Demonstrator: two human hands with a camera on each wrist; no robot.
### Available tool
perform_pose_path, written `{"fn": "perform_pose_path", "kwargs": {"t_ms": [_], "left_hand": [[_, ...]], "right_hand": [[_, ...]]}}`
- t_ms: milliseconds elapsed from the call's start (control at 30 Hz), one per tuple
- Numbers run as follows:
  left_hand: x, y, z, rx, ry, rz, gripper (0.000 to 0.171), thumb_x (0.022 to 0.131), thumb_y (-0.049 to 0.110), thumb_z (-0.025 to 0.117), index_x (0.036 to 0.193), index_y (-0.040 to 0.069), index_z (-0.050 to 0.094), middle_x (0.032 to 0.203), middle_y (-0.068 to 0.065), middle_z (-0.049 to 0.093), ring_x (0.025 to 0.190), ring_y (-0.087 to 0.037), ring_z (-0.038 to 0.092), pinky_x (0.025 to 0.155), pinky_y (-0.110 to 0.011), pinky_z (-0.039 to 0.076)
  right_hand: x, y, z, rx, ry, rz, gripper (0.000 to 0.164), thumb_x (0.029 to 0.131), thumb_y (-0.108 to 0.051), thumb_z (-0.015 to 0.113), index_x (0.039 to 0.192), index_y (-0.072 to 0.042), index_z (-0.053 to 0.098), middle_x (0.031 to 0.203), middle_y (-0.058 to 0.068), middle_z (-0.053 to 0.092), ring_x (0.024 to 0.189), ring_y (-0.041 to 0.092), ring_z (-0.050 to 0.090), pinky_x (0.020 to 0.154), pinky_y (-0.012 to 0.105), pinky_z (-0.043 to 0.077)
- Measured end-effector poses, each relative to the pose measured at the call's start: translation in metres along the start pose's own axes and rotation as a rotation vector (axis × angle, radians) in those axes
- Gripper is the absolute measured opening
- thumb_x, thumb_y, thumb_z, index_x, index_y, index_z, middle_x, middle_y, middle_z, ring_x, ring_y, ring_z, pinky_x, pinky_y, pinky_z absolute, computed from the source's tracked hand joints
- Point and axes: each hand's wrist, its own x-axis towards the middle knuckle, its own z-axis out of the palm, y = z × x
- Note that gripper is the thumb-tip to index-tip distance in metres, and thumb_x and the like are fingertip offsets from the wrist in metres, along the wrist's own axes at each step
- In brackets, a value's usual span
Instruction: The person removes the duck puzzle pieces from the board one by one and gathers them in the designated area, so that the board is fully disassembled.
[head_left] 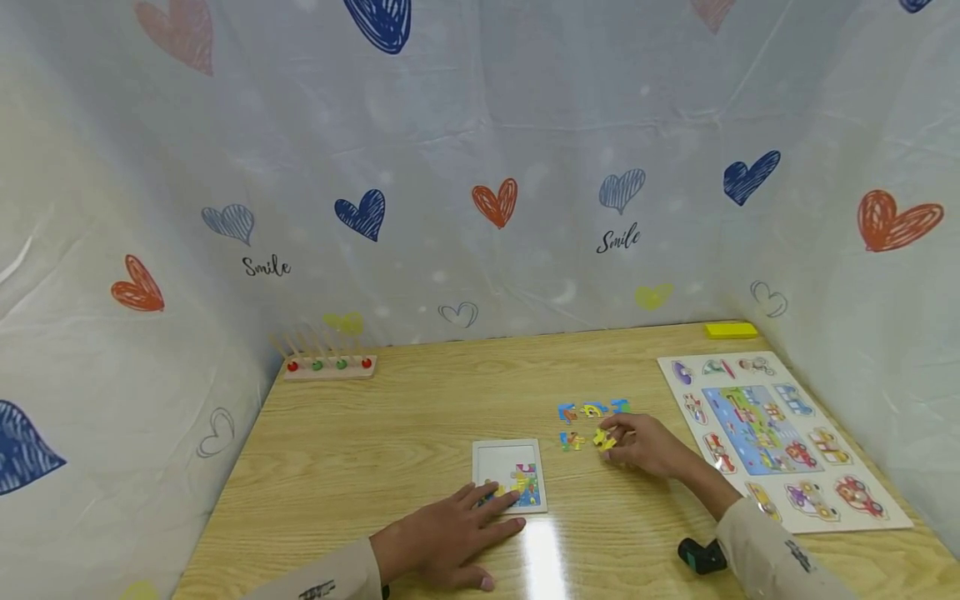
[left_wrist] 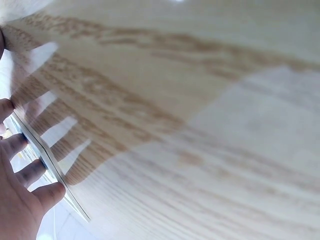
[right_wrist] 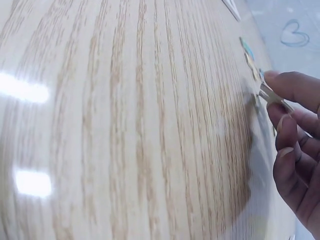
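My left hand point(head_left: 468, 533) lies with spread, straight fingers over the lower part of a small white-framed puzzle tray point(head_left: 510, 444). Several joined pieces point(head_left: 527, 483) fill the tray's lower right, partly hidden under the fingers. To the right, my right hand point(head_left: 641, 443) pinches a yellow jigsaw piece point(head_left: 602, 440) between thumb and fingers. In the right wrist view that piece point(right_wrist: 274, 96) appears edge-on, tilted just over the table. Loose jigsaw pieces lie beside it: an orange and blue one point(head_left: 567, 412), a yellow and blue one point(head_left: 595, 409), a green-blue one point(head_left: 620, 406) and another point(head_left: 572, 441).
A large vehicle picture board point(head_left: 783, 442) lies along the right side, near my right forearm. A black object point(head_left: 701, 556) sits by the right sleeve. At the back are a wooden peg stand with beads point(head_left: 330, 373) and a yellow block point(head_left: 731, 331). Printed curtains point(head_left: 480, 275) enclose the table.
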Motion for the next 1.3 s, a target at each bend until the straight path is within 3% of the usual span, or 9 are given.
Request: {"fn": "perform_pose_path", "kwargs": {"t_ms": [333, 567, 967, 1300], "left_hand": [[0.0, 0.0, 0.0, -0.023, 0.002, 0.003, 0.072, 0.103, 0.063, 0.027, 0.162, 0.022, 0.021, 0.168, -0.011, 0.018, 0.149, -0.038, 0.031, 0.113, -0.05, 0.04], [0.0, 0.0, 0.002, -0.016, 0.002, 0.004, 0.072, 0.103, 0.063, 0.025, 0.162, 0.022, 0.02, 0.168, -0.01, 0.018, 0.15, -0.037, 0.03, 0.114, -0.049, 0.039], [0.0, -0.001, 0.005, -0.025, 0.009, 0.002, 0.073, 0.103, 0.064, 0.025, 0.162, 0.022, 0.019, 0.168, -0.01, 0.018, 0.15, -0.037, 0.03, 0.113, -0.05, 0.04], [0.001, -0.002, 0.005, -0.037, -0.008, 0.0, 0.072, 0.104, 0.063, 0.024, 0.163, 0.023, 0.016, 0.169, -0.01, 0.014, 0.151, -0.037, 0.027, 0.115, -0.05, 0.038]], "right_hand": [[0.004, -0.002, 0.006, -0.177, 0.109, 0.048, 0.038, 0.081, -0.024, 0.085, 0.11, -0.005, 0.069, 0.086, -0.002, 0.065, 0.077, 0.008, 0.057, 0.067, 0.024, 0.047], [0.005, -0.006, 0.01, -0.248, 0.134, 0.087, 0.038, 0.08, -0.028, 0.086, 0.108, -0.009, 0.07, 0.085, -0.003, 0.067, 0.077, 0.01, 0.059, 0.069, 0.03, 0.048], [0.006, -0.003, 0.008, -0.276, 0.134, 0.119, 0.045, 0.08, -0.035, 0.085, 0.113, -0.008, 0.068, 0.081, -0.005, 0.063, 0.07, 0.011, 0.054, 0.064, 0.028, 0.043], [0.002, -0.007, 0.007, -0.282, 0.133, 0.112, 0.038, 0.082, -0.029, 0.084, 0.11, -0.008, 0.07, 0.081, -0.005, 0.064, 0.068, 0.01, 0.052, 0.061, 0.026, 0.042]]}}
